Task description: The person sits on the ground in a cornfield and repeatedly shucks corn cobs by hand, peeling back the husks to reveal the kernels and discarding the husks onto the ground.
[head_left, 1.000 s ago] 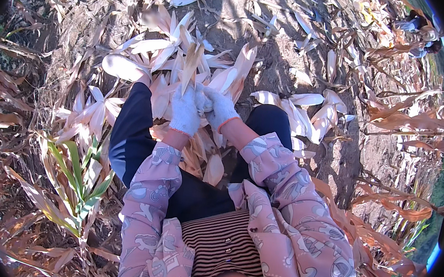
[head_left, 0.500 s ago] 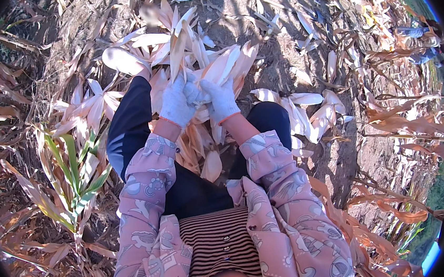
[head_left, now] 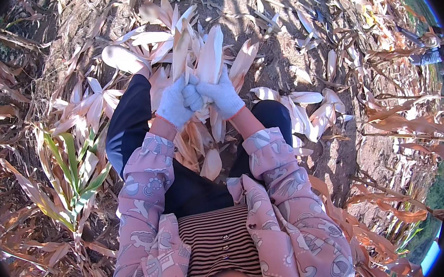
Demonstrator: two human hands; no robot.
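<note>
Both hands wear white knit gloves with orange cuff edges, close together between my knees. My left hand point(head_left: 176, 102) is closed around the lower part of an upright dry corn husk point(head_left: 180, 56). Beside it, my right hand point(head_left: 221, 96) grips the base of another pale, broad corn husk point(head_left: 210, 55) that stands up from the fist. The fingers of the two hands touch in the middle. Whether an ear of corn sits inside the husks is hidden. More peeled husks point(head_left: 200, 144) lie in a heap below the hands, between my legs.
Loose dry husks point(head_left: 309, 112) lie on the brown soil to the right, and others point(head_left: 94, 103) to the left. A partly green corn plant point(head_left: 73, 178) stands at lower left. Dry stalks point(head_left: 408, 123) line the right side. Someone in blue point(head_left: 427, 55) is at far upper right.
The husk in my right hand has swung from leaning right to nearly upright. My right hand has shifted slightly right, and my left hand has hardly moved.
</note>
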